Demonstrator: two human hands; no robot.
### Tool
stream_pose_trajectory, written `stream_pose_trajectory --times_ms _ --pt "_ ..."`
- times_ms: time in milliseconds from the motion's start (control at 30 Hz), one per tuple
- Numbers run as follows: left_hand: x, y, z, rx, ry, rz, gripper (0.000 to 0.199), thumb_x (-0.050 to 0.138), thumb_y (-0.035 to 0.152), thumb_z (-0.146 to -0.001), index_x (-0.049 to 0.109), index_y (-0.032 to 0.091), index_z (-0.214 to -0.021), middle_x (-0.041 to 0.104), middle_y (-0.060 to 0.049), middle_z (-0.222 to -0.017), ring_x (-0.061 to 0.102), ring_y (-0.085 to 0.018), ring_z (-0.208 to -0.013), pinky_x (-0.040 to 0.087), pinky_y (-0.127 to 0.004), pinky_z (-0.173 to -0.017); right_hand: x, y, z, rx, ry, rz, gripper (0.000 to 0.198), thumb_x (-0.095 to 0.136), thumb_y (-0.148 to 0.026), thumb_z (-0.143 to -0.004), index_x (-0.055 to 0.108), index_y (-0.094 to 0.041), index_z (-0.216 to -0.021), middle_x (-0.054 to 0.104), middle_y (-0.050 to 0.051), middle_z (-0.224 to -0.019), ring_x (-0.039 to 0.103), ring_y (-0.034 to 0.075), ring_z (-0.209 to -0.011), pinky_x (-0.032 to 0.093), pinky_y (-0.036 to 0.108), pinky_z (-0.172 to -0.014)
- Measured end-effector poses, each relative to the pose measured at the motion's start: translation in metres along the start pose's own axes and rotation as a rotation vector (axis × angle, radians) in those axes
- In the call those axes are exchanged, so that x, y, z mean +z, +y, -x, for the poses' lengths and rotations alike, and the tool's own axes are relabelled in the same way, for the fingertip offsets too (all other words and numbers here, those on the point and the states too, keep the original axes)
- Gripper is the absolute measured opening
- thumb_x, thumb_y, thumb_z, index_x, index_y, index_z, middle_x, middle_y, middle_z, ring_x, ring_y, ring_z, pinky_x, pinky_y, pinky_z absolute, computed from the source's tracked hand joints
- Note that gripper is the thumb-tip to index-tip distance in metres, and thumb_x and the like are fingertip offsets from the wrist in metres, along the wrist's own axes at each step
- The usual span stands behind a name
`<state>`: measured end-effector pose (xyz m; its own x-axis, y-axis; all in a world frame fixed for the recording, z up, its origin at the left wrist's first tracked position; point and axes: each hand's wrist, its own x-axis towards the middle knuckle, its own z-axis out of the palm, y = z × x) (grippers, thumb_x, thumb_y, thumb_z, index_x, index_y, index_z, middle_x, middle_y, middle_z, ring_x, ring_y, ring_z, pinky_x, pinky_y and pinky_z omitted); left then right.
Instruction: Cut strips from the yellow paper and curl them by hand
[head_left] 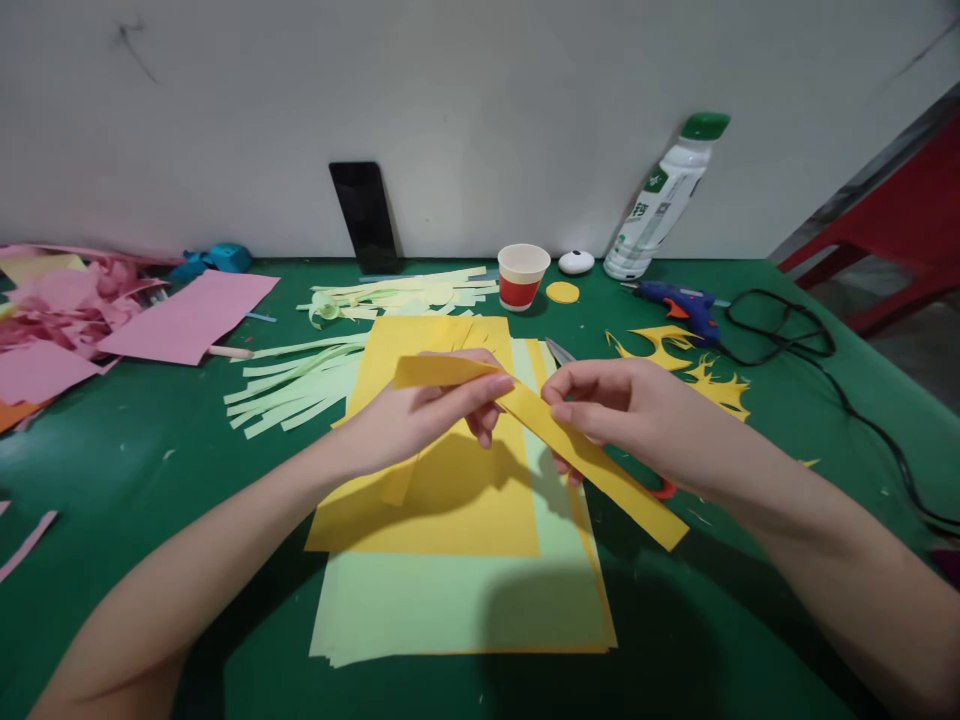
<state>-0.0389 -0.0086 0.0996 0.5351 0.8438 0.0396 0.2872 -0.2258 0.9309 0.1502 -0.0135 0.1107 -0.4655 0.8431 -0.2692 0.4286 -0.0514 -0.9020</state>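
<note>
A long yellow paper strip [622, 490] is stretched slantwise between both hands, above the paper stack. My left hand [450, 395] pinches it between thumb and fingers, and one end sticks out to the left over the hand. My right hand [607, 400] grips the strip's upper edge with thumb and forefinger, its other fingertips showing below. Underneath lies a yellow paper sheet [465, 510] on top of pale green sheets [450, 610]. Scissors with a red handle [664, 490] lie partly hidden beneath the right hand and the strip.
Pale green fringed strips [307, 390] lie left of the stack, pink paper [195, 315] farther left. Behind stand a phone [365, 215], a paper cup [522, 278] and a leaning bottle [660, 205]. A blue glue gun [686, 308] with a black cord and yellow scraps [660, 347] lie right.
</note>
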Motion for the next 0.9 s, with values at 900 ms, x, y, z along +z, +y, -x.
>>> stream_pose_trajectory --times_ms 900 --pt "0.007 -0.003 0.0 -0.139 0.093 0.26 0.026 0.055 0.029 -0.08 0.059 0.014 -0.059 0.057 0.003 -0.053 0.054 -0.007 -0.05 0.045 -0.017 -0.053 -0.004 -0.001 0.0 0.003 -0.078 0.104 0.007 0.046 -0.02 -0.071 0.046 -0.021 -0.064 0.056 -0.003 -0.053 0.051 0.011 -0.049 0.038 0.024 -0.047"
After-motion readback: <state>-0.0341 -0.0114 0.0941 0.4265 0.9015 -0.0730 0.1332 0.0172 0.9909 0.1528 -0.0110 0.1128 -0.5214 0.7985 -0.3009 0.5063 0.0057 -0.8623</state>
